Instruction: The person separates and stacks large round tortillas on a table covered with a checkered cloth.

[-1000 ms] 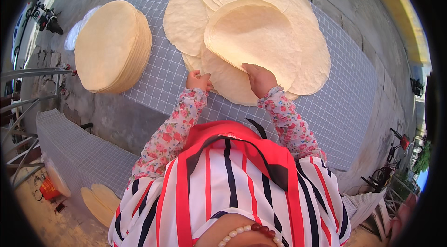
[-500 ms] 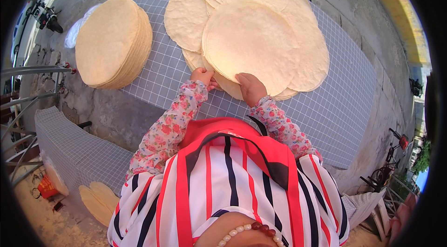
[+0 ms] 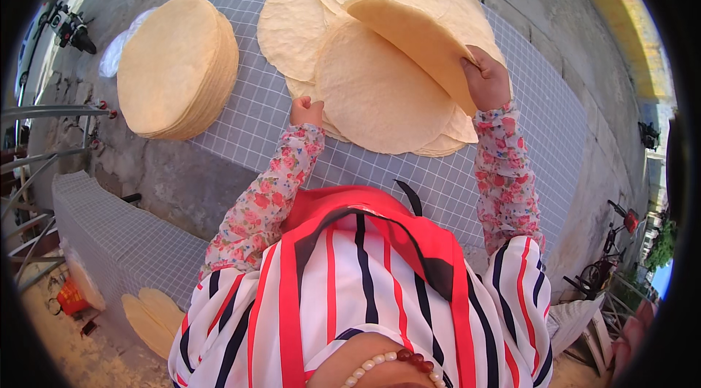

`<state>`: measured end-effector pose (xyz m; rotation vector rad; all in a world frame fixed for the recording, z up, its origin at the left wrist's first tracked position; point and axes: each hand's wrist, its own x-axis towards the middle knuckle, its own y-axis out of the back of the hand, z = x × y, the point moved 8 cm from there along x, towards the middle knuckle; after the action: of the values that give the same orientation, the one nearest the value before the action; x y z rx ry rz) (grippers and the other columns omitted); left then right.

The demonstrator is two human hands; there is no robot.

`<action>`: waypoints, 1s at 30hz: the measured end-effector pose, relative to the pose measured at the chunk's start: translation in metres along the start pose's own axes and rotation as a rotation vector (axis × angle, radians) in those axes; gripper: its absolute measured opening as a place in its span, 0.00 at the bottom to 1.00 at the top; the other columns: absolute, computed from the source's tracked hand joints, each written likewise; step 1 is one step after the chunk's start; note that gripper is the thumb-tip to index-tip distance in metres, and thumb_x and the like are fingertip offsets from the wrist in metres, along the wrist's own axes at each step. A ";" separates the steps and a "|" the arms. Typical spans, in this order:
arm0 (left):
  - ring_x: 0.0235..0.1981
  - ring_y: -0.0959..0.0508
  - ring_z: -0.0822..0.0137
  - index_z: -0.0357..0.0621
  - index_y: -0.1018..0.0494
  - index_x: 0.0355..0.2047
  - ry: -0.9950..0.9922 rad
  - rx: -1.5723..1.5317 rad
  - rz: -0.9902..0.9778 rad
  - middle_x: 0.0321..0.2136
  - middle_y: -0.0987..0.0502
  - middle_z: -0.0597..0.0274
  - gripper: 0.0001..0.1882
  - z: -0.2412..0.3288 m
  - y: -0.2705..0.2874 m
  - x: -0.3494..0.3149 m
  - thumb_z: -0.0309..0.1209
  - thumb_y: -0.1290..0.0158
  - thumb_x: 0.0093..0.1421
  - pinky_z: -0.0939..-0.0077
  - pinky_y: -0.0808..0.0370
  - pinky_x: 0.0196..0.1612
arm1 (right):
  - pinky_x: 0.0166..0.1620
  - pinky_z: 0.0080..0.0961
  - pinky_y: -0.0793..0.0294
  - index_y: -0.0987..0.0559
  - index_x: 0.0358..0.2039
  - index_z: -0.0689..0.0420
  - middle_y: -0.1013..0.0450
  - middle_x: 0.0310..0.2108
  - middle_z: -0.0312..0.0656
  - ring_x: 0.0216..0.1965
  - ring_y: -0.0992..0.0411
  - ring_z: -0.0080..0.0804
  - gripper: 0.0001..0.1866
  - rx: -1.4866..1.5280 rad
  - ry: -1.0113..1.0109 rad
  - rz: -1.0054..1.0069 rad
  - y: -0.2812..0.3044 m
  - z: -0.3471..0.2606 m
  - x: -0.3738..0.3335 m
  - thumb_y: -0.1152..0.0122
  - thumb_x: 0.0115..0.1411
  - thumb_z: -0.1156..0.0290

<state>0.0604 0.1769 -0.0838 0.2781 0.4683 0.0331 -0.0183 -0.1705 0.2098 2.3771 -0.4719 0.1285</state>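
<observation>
while aslant over the pile (image 3: 292,26), round sheet (image 3: 418,39) in right fingers (image 3: 482,61)

raised sheet (image 3: 420,41): thin, tan, tilted over pile (image 3: 383,88) | pile: pale, broad, overlapping

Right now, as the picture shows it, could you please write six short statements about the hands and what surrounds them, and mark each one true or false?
1. The right hand holds a lifted pale sheet. True.
2. The left hand also holds up that sheet. False: it is low, at the near-left edge of the spread pile.
3. A tall stack stands left of the spread pile. True.
4. The table cover is solid red. False: it is grey with a white grid.
5. Both sleeves are plain black. False: they are flowered.
6. The apron is mainly red. True.
</observation>
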 end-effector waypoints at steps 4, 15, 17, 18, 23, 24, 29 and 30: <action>0.23 0.23 0.66 0.31 0.31 0.45 0.208 -0.090 -0.064 0.32 0.23 0.54 0.26 0.035 -0.009 -0.033 0.32 0.39 0.47 0.75 0.27 0.25 | 0.40 0.23 0.25 0.22 0.43 0.59 0.22 0.34 0.46 0.36 0.22 0.34 0.13 -0.222 0.211 0.139 0.065 -0.082 0.000 0.47 0.58 0.81; 0.30 0.21 0.65 0.36 0.30 0.40 0.171 0.088 -0.465 0.35 0.23 0.55 0.12 0.036 -0.046 -0.027 0.32 0.49 0.61 0.71 0.21 0.29 | 0.48 0.37 0.27 0.25 0.46 0.57 0.26 0.44 0.49 0.46 0.28 0.48 0.17 -0.182 0.088 -0.232 -0.181 0.022 -0.113 0.44 0.54 0.77; 0.37 0.20 0.61 0.38 0.32 0.43 0.299 -0.160 -0.465 0.38 0.23 0.54 0.11 0.061 -0.062 -0.062 0.30 0.54 0.63 0.66 0.19 0.36 | 0.53 0.37 0.30 0.28 0.51 0.60 0.31 0.51 0.53 0.52 0.32 0.51 0.22 -0.133 0.129 -0.207 -0.182 0.028 -0.129 0.40 0.53 0.73; 0.38 0.20 0.60 0.38 0.32 0.44 0.346 -0.284 -0.483 0.38 0.23 0.54 0.11 0.071 -0.067 -0.075 0.29 0.54 0.63 0.65 0.19 0.37 | 0.53 0.37 0.30 0.28 0.51 0.60 0.32 0.52 0.53 0.52 0.32 0.51 0.23 -0.126 0.116 -0.185 -0.179 0.023 -0.129 0.39 0.53 0.72; 0.43 0.22 0.61 0.39 0.32 0.45 0.410 -0.550 -0.650 0.39 0.24 0.53 0.14 0.089 -0.098 -0.105 0.31 0.50 0.61 0.67 0.20 0.39 | 0.44 0.35 0.27 0.25 0.44 0.59 0.26 0.36 0.51 0.41 0.26 0.47 0.16 -0.013 -0.203 -0.090 -0.153 0.056 -0.113 0.40 0.56 0.68; 0.42 0.22 0.63 0.38 0.32 0.45 0.269 -0.401 -0.567 0.38 0.24 0.54 0.15 0.087 -0.093 -0.093 0.32 0.49 0.60 0.69 0.21 0.39 | 0.41 0.34 0.27 0.24 0.43 0.58 0.24 0.32 0.49 0.38 0.25 0.46 0.14 0.031 -0.316 -0.065 -0.140 0.079 -0.104 0.41 0.57 0.68; 0.30 0.24 0.71 0.36 0.32 0.47 -0.223 0.154 0.009 0.33 0.26 0.59 0.22 0.031 -0.024 -0.013 0.34 0.41 0.55 0.78 0.26 0.29 | 0.35 0.20 0.29 0.22 0.41 0.59 0.26 0.25 0.40 0.28 0.28 0.23 0.09 -0.050 -0.052 0.101 0.040 -0.001 -0.006 0.45 0.61 0.73; 0.27 0.25 0.72 0.35 0.33 0.47 -0.152 0.112 -0.005 0.32 0.26 0.60 0.22 0.015 -0.018 -0.003 0.34 0.41 0.55 0.79 0.26 0.27 | 0.35 0.19 0.29 0.23 0.42 0.61 0.26 0.25 0.40 0.29 0.28 0.22 0.10 -0.008 0.001 0.109 0.065 -0.030 -0.003 0.47 0.62 0.74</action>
<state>0.0636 0.1551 -0.0747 0.3861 0.3198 -0.0191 -0.0437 -0.1944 0.2719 2.3431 -0.6013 0.1766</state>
